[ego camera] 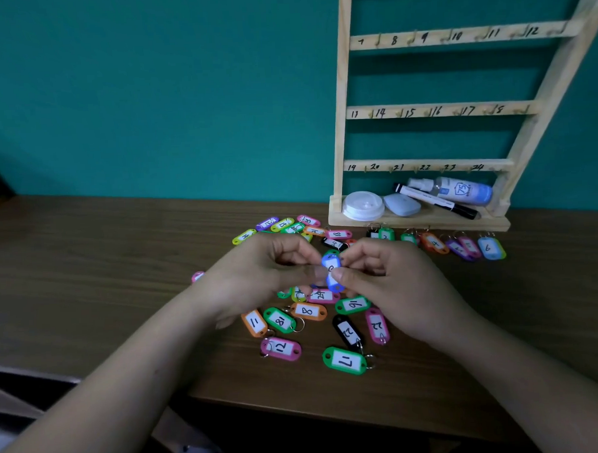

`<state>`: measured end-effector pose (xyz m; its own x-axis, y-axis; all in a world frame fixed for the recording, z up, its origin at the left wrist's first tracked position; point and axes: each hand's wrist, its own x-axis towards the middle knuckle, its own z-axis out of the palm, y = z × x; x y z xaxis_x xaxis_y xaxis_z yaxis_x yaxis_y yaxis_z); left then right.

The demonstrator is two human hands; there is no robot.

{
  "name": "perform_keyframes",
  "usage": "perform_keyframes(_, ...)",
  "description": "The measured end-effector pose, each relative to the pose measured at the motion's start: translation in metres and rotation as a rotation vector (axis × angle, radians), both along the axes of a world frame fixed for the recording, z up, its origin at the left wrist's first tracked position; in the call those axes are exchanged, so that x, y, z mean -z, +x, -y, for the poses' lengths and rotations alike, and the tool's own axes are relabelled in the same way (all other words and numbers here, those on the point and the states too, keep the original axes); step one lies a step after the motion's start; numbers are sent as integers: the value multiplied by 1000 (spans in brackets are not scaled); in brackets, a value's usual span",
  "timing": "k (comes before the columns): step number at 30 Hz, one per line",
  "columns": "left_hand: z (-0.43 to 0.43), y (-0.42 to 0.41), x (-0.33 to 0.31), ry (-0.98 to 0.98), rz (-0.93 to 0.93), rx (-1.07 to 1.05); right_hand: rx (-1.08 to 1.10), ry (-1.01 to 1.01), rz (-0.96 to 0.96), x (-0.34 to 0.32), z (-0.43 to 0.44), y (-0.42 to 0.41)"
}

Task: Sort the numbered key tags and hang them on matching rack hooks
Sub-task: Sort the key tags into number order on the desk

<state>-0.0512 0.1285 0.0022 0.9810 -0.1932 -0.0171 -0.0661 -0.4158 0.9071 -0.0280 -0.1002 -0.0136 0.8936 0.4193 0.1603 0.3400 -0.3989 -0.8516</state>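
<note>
Both hands are holding one blue key tag above the scattered pile.

The left hand [258,272] and right hand [378,274] are pinching the blue key tag [332,271] between their fingertips, lifted over the counter [104,269]. Loose key tags [344,360] are lying beneath and toward the counter's back edge, where the wooden rack [422,111] is standing with numbered hooks.
</note>
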Motion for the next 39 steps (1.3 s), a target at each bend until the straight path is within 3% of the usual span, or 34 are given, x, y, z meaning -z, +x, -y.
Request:
perform_keyframes(4, -29, 19, 7, 395, 180, -175, 76, -3, 3, -4, 6, 5)
perform_keyframes(8, -61, 34, 19, 603, 91, -266, 94, -31, 28, -5, 12, 8)
perform_keyframes(18, -80, 31, 11, 640, -62, -236, 128, -52, 25, -5, 20, 14)
perform_keyframes(26, -65, 28, 11, 586, 102, -206, 146, -53, 23, -6, 22, 17)
perform_keyframes(39, -46, 38, 13, 750, 41, -195, 308, -36, 11, -13, 54, 41)
